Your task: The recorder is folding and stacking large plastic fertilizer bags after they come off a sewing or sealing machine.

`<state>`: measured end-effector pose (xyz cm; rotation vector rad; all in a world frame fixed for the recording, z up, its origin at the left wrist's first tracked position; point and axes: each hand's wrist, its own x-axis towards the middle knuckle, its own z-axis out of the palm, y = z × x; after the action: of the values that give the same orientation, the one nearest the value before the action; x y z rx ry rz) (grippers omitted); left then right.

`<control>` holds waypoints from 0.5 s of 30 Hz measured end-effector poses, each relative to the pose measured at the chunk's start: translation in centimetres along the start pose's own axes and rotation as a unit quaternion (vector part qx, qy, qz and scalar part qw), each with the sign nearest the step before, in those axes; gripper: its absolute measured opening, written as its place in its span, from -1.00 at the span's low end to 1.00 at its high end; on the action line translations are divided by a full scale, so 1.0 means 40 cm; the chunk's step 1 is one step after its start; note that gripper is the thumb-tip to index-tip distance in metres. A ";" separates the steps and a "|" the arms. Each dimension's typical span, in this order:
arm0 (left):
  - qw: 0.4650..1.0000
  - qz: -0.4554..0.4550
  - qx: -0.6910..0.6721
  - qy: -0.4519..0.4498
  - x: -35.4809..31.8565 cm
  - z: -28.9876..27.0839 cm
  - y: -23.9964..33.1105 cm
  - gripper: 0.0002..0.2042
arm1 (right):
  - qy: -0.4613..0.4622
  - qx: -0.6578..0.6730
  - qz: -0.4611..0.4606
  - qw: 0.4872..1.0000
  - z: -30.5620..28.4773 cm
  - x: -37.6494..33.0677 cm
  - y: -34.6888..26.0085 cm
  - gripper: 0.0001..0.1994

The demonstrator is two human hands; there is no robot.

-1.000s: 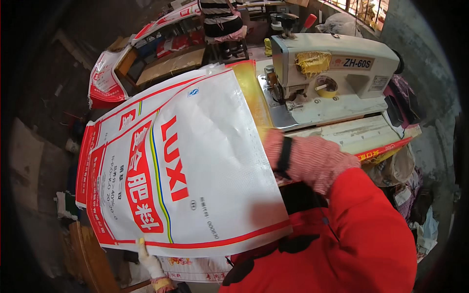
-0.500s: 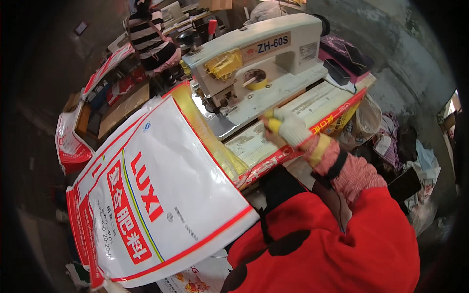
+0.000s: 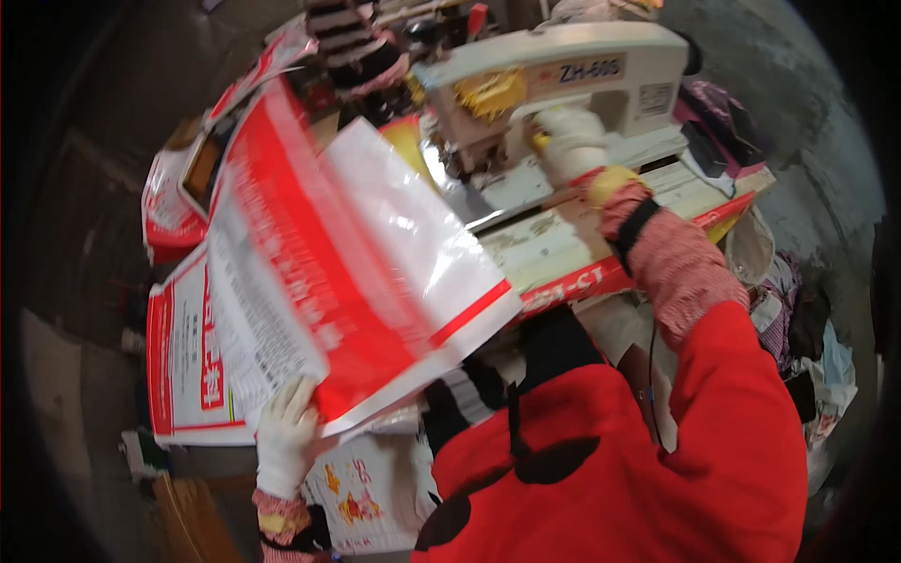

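My left hand (image 3: 284, 437), in a white glove, grips the lower edge of a white woven sack (image 3: 375, 253) with red bands and print. The sack is lifted and turning over, blurred, above a flat sack (image 3: 192, 352) lying under it. My right hand (image 3: 571, 141), also gloved, reaches to the cream sewing machine (image 3: 601, 70) and rests with curled fingers under its arm, beside a yellow part. Whether it holds anything is hidden. My red jacket fills the lower right.
The machine stands on a worn table (image 3: 563, 246) with a red strip along its front edge. More red and white sacks (image 3: 174, 202) lie at the left. Another person's striped sleeves (image 3: 355, 49) show at the top. Cloth and bags (image 3: 798, 319) are piled at the right.
My right hand left the sack and moved up to the sewing machine. The sack has swung over to the left and now shows its other side, with my left hand on its lower edge.
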<state>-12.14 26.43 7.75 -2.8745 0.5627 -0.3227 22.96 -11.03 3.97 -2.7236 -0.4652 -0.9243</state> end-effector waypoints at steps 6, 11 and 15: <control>0.979 -0.063 -0.145 -0.130 0.077 0.014 0.088 -0.36 | 0.019 0.339 0.145 0.929 -0.004 -0.148 0.026 -0.83; 0.987 0.048 -0.155 0.008 0.247 0.067 0.259 -0.31 | -0.129 0.812 0.291 0.490 -0.053 -0.254 -0.106 -0.71; 0.979 0.033 -0.110 0.170 0.341 0.235 0.298 -0.57 | -0.202 0.864 0.277 0.369 0.004 -0.312 -0.124 -0.58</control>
<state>-1.61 11.65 -1.60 -3.0194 0.7939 -0.7986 11.84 -9.19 -3.36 -0.7295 -0.1989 0.4954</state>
